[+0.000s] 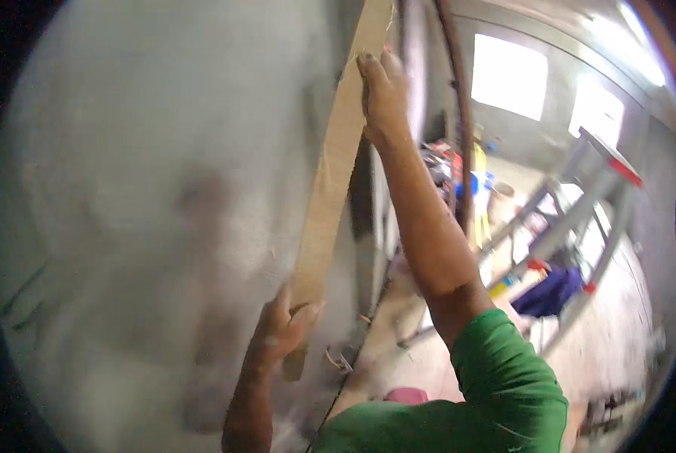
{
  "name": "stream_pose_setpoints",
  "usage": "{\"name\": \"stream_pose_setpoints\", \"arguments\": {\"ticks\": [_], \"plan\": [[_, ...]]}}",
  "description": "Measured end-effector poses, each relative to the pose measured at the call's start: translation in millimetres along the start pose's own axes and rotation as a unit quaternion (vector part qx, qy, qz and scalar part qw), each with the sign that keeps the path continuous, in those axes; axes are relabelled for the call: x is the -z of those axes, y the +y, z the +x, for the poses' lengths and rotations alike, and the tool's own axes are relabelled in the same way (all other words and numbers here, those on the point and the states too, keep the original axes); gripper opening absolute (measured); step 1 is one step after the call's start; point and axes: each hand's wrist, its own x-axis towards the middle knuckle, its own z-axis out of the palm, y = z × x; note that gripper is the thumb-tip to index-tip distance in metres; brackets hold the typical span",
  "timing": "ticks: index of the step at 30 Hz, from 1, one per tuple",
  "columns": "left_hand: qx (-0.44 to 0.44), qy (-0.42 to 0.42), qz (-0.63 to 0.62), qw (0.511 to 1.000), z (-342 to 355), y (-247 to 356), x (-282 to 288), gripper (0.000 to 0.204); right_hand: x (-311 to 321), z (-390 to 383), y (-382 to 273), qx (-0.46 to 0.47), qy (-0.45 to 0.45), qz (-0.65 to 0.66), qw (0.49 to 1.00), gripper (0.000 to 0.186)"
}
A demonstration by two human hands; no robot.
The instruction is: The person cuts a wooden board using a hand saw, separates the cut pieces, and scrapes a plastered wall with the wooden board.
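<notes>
A long, flat, light brown wooden board (329,189) slants up in front of a smooth grey wall (164,113). Its top runs out of the picture. Near its lower end, my left hand (285,328) has its fingers wrapped round the edges. Higher up, my right hand (383,87) grips the right edge, arm stretched upward. Some of the fingers of both hands are hidden by the board or blurred. A short stub of the board shows below my left hand.
To the right stands an aluminium stepladder (580,215) with red fittings, a dark purple cloth (549,291) by its legs. A brown upright pole (465,128) rises between the board and the ladder. Behind are mixed items on the floor (617,325) and two bright windows (509,75).
</notes>
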Motion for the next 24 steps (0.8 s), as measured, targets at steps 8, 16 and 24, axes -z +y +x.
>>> {"name": "stream_pose_setpoints", "arguments": {"ticks": [8,16,24], "plan": [[-0.113,-0.391,-0.093,0.909,-52.2,-109.7,-95.5,0.056,189.9,-124.9,-146.4,-0.008,0.233,-0.193,0.953,0.033],[0.118,-0.572,-0.305,0.752,-141.6,-21.8,-195.1,0.058,347.8,-248.1,-375.0,-0.108,0.370,-0.213,0.898,0.057],[0.003,-0.568,-0.196,0.799,-261.1,116.2,-367.2,0.055,331.1,-416.3,-491.8,-0.306,0.429,-0.135,0.839,0.074]]}}
